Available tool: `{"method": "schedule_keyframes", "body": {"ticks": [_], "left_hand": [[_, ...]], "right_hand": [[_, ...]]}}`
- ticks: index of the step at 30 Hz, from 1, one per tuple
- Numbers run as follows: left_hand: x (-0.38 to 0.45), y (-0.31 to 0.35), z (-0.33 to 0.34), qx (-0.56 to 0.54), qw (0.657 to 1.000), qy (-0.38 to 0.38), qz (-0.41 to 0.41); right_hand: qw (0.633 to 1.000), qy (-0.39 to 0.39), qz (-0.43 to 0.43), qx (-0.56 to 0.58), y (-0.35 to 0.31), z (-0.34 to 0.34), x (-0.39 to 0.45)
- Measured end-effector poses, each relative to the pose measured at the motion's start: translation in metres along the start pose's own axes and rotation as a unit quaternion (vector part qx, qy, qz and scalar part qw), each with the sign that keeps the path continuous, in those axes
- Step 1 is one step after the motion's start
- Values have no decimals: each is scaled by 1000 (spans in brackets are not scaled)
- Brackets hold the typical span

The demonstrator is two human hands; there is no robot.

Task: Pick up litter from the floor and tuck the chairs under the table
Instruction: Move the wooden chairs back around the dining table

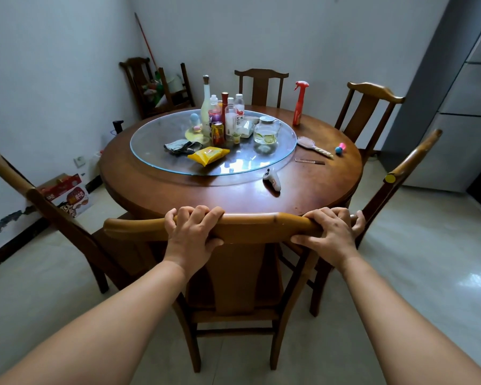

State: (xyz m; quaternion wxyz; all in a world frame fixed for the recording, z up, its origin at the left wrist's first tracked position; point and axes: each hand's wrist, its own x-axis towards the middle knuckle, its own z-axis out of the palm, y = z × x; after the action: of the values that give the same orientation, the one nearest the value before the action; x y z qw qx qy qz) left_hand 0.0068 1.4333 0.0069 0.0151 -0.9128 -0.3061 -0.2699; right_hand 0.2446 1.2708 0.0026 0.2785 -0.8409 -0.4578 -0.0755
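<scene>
A wooden chair (250, 273) stands right in front of me, its back against the near edge of the round wooden table (178, 187). My left hand (192, 232) grips the chair's top rail left of centre. My right hand (331, 234) grips the same rail at its right end. More chairs ring the table: one at the left (53, 215), one at the right (395, 184), one at the far right (367, 112) and one at the back (261, 84). No litter shows on the visible floor.
A glass turntable (150, 151) on the table carries bottles, a can, a jug and a yellow snack bag. A red spray bottle (299, 104), a hairbrush and small toys lie on the wood. A cardboard box (70, 195) sits by the left wall; a grey fridge (456, 107) stands right.
</scene>
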Motion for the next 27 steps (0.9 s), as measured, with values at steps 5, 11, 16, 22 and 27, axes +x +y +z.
{"method": "schedule_keyframes", "body": {"ticks": [5,11,16,22,27], "left_hand": [[-11,2,3,2,1000,6,9],[-12,4,-1,1,1000,-21,-2],[-21,-33,-4,-36,996,-15,-74],[-35,-75,3,-7,997,-19,-80],[-17,-83,6,-41,996,12,-80]], "right_hand": [[1000,-1,-8,0,4,2,-11],[997,-45,51,36,-7,0,-18],[983,-59,77,153,-39,17,-28],[981,12,87,171,-47,34,-27],[983,40,89,158,-47,39,-9]]}}
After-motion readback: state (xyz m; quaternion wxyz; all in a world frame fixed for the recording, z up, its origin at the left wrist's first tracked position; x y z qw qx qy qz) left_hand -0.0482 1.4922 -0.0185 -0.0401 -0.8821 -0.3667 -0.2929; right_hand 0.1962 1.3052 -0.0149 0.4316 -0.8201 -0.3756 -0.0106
